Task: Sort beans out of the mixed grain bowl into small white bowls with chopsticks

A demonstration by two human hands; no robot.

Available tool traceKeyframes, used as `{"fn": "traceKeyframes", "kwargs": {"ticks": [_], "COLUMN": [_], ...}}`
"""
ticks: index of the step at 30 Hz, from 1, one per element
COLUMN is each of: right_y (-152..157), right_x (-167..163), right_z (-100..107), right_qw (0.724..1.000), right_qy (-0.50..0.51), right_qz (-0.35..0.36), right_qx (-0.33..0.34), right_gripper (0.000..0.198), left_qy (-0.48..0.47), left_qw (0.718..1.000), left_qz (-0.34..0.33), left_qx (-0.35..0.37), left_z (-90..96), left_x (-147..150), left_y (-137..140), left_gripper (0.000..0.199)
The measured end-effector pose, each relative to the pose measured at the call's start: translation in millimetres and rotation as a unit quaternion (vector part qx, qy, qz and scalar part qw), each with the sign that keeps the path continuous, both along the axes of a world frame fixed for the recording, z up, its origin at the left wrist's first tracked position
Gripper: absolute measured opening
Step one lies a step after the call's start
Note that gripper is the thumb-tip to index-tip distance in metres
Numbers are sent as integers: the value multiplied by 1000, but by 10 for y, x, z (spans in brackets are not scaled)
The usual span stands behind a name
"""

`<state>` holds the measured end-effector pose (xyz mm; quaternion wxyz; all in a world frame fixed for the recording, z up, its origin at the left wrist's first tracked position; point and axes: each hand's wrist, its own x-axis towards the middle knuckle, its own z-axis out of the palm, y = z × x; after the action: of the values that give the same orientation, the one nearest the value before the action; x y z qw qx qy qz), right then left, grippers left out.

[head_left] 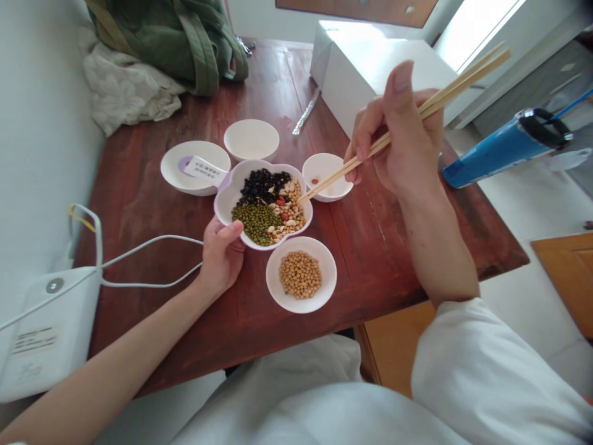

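My left hand (223, 250) grips the near left rim of a flower-shaped bowl (225, 207), its thumb over the edge. Black beans (264, 185), green mung beans (256, 222) and a mix of soybeans and peanuts (291, 224) lie in it in separate patches. In my right hand (401, 133) is a pair of chopsticks (377, 145), slanting down to the left. Their tips reach the mix at the bowl's right side; whether they pinch anything is too small to tell. Just in front stands a white bowl (328, 278) of soybeans (300, 275).
A small white bowl (343, 188) with a reddish bit inside stands right, two more white bowls (251, 139) behind. Around them are a white box (343, 74), a green bag (185, 43), a blue tumbler (498, 151) at the table's right edge, and a cabled white device (50, 334) left.
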<state>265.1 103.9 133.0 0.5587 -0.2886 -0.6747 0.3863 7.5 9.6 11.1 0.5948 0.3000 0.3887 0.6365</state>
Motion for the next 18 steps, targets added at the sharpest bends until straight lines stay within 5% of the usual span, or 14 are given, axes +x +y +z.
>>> {"fn": "traceKeyframes", "kwargs": {"ticks": [11,18], "right_y": [131,213], "right_x": [246,297], "right_z": [16,-23], "right_qw": [988,980], "right_qy": [-41,-92], "right_qz": [-143,-173], "right_qx": [51,35], "right_gripper": [74,76], "left_qy": [3,-2], "left_qw": [1000,1000], "left_qz": [6,-8], "left_qx": [-6,8], "left_z": [-36,-49], "left_x": [-9,-23], "left_y": [-7,6], "left_gripper": [40,37]}}
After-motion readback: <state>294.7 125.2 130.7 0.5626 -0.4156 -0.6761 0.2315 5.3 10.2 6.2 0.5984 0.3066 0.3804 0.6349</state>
